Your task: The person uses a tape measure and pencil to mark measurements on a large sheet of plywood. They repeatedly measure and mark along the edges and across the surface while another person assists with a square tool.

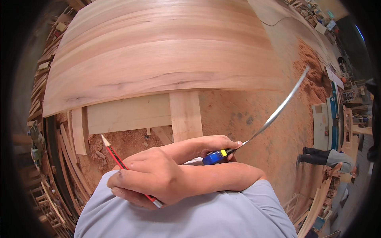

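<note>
My forearms are crossed in front of my body. My right hand (152, 174), out on the left side, grips a red and black pencil (115, 156) with its sharpened tip pointing up and away. Beyond it, my left hand (219, 142) reaches over to the right and is closed around a blue tape measure (214, 157) with a yellow button. The metal blade (278, 112) is pulled out, curving up to the far right with its end in the air. Ahead lies a large wooden panel (158, 51) with wavy grain and dark cracks near its front edge.
Under the panel, wooden supports (185, 115) and a pale board (131, 114) stand above sawdust. Long timber strips (71, 166) lie at left. A sawdust heap (311, 63) is at far right. Another person (337, 158) is at right, near stacked wood.
</note>
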`<action>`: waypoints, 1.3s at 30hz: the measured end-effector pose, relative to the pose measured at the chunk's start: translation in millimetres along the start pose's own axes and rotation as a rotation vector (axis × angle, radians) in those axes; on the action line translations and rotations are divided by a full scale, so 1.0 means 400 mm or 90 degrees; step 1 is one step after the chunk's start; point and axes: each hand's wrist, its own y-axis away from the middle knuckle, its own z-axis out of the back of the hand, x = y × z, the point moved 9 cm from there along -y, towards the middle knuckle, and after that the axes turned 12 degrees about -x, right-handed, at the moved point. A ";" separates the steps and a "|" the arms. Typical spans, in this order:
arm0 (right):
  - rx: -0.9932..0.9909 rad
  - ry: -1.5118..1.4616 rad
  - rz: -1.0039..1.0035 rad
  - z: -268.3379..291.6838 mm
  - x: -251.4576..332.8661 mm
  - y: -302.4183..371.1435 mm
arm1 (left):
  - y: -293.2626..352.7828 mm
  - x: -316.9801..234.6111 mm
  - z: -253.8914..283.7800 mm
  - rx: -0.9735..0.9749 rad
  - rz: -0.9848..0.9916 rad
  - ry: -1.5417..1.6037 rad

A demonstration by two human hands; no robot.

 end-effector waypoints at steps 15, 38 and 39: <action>-0.173 0.051 -0.339 0.505 -0.163 0.085 | -0.008 -0.042 0.267 -0.251 -0.254 0.139; -0.323 0.027 -0.630 0.987 -0.609 0.215 | 0.081 -0.116 1.100 -0.872 -0.352 0.003; -0.312 0.032 -0.602 0.961 -0.639 0.205 | 0.085 -0.092 1.138 -0.876 -0.425 -0.029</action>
